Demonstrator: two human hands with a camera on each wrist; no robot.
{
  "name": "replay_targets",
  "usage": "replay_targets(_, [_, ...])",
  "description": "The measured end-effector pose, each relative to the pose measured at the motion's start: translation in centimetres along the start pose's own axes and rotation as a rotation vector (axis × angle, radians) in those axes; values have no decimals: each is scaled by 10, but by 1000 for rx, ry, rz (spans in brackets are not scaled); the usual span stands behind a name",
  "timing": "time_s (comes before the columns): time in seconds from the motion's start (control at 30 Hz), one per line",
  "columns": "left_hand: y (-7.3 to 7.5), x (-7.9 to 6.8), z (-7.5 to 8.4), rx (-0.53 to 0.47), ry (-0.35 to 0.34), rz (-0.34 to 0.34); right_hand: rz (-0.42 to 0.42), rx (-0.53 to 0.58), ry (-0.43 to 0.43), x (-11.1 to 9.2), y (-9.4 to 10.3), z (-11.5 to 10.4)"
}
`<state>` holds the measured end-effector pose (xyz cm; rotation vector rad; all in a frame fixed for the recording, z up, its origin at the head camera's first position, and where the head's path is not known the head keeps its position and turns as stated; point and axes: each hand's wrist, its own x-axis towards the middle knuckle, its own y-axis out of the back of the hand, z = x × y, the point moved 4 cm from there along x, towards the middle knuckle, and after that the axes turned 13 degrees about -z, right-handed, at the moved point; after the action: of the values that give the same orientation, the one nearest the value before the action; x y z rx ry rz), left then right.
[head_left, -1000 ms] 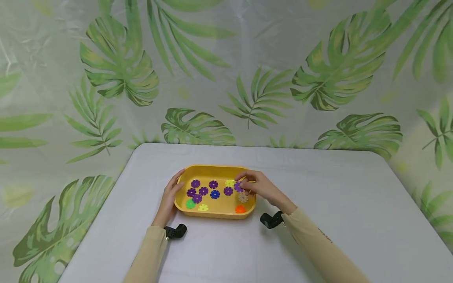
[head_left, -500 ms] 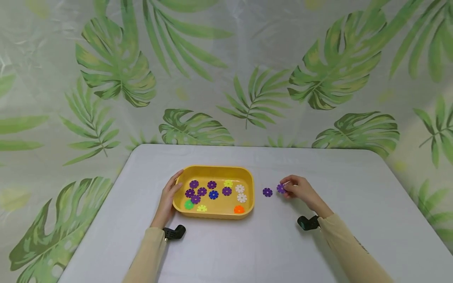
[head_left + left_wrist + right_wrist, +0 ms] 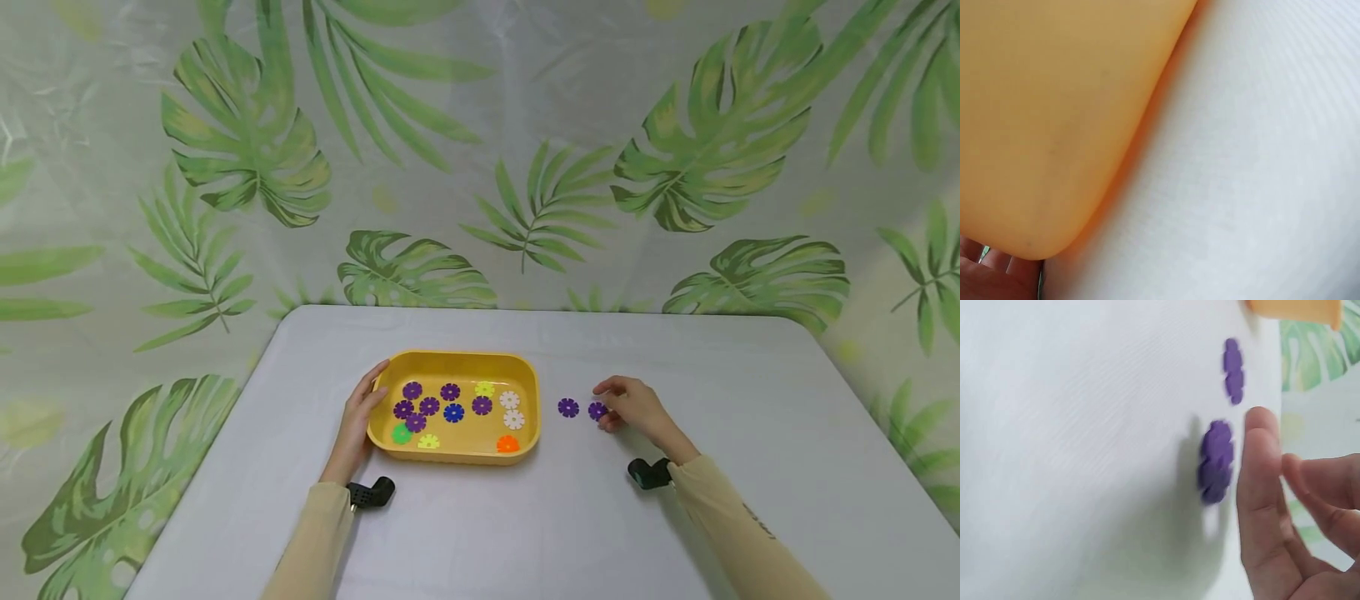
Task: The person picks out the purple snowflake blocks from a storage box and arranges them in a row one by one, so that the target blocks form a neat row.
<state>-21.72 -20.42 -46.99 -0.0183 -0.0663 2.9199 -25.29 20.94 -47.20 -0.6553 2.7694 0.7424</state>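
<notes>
1. Far left, and here is the leaf-print backdrop (image 3: pixel 442 108), spreading behind the white table (image 3: pixel 465 542) all the way across
2. In comes the beige left sleeve (image 3: pixel 309 537), a black device (image 3: pixel 372 492) at its cuff, and the left hand (image 3: pixel 354 427) is clamped on the tray's near-left end, thumb over the rim
3. That yellow tray (image 3: pixel 457 457) sits flat on the table, and what a spread inside: four purple discs (image 3: pixel 429 406) bunched at left, one lapping the green disc (image 3: pixel 400 434), with a yellow disc (image 3: pixel 428 442) just beside
4. Mid-tray, two more purples flank the blue disc (image 3: pixel 453 412), a second yellow behind them
5. At the right end, two white discs (image 3: pixel 509 400) lie close together, the orange disc (image 3: pixel 507 444) in front
6. Outside now, on the bare table! An outer purple disc (image 3: pixel 568 407) lies flat, and a rightmost purple disc (image 3: pixel 1216 462) lies just beside it, apart
7. Right over that last one, the right hand (image 3: pixel 637 411), thumb and forefinger apart, gripping nothing
8. Closing the line, the beige right sleeve (image 3: pixel 738 529)
</notes>
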Motion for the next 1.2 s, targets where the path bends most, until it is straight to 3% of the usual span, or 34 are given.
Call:
replay_targets(0.23, [1,-1,-1,3,0,5,-57,180,178,6,-14,-42])
replay_targets(0.47, [2,0,-3,-2,9,14,-199,305,235,22,-60,-89])
replay_targets(0.63, [1,0,-4,4,8,13,-254,308,208,36,-97,-104])
replay_targets(0.77, [-1,0,-3,8,4,11,-243,305,162,46,-118,-107])
replay_targets(1.2, [-1,0,-1,1,1,8,-169,294,-31,62,-140,-93])
